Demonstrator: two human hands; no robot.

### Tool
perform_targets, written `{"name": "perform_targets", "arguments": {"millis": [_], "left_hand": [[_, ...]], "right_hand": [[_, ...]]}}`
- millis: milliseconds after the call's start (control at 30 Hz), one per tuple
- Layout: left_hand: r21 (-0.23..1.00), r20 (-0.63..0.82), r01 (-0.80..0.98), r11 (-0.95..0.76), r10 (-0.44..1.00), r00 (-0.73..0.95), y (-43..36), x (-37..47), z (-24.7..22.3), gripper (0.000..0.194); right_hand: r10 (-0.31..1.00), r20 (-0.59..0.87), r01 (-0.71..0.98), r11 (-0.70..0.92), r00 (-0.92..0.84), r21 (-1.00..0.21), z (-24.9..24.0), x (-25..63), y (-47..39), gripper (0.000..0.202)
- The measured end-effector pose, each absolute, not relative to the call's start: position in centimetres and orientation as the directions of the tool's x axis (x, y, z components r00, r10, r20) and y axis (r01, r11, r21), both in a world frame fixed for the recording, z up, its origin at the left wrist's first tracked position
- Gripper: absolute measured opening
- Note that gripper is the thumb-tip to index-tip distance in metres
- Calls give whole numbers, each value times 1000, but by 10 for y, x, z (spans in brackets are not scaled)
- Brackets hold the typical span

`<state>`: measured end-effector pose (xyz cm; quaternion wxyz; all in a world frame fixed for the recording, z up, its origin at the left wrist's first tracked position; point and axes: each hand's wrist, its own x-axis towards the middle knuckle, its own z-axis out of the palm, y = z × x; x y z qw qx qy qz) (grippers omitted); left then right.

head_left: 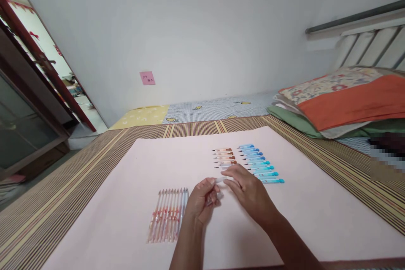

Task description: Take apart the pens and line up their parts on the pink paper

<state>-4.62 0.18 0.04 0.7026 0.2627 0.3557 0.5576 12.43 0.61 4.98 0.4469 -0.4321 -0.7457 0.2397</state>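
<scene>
1. The wall [202, 29] rises beyond all the fingers, plain and pale.
2. The striped mat [79, 168] spreads under the sheet [120, 202], which is pale pink and lies below both hands.
3. The cloths [344, 97], folded in orange, green and floral print, are piled well beyond the right fingers, off to their right.
4. The right hand [249, 187] has its thumb and forefinger pinched on one end of the slim piece; the left hand [202, 198] grips the other end, its remaining fingers curled in.
5. The clear pens [169, 215] lie side by side to the left of the left fingers, tips pointing away, with red and pink marks along the barrels (one or two at the right edge look bluer).
6. The blue pens [265, 168], running from blue to turquoise, lie just beyond the right hand; the brown pens [225, 157], peach with brown ends, are just past the fingertips. Their small prints are too tiny to read.
7. The pink note [147, 78] on the wall, beyond and left of the fingers, carries dark handwriting, not legible.
8. The slim piece [222, 179], whitish and translucent, spans the two pinches above the sheet; no lettering can be made out.
</scene>
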Motion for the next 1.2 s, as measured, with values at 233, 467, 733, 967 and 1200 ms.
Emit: {"name": "perform_targets", "arguments": {"millis": [233,467,733,967,1200], "left_hand": [[796,-226,-539,275,961,157,1,-40,-1,39],[730,-301,-607,313,945,126,2,-40,-3,39],[490,-422,-841,229,907,1,9,-66,12,11],[459,-431,-859,226,903,8,9,-68,12,9],[450,-436,-866,220,900,2,10,-69,12,8]], "right_hand": [[874,242,752,486,-422,-445,48,125,12,22],[879,174,804,477,-445,-354,48,131,29,24],[925,157,881,378,-346,-284,16,144,77,21],[942,72,924,335,-327,-182,0,132,92,18],[947,96,927,320,-306,-195,-5,141,91,15]]}}
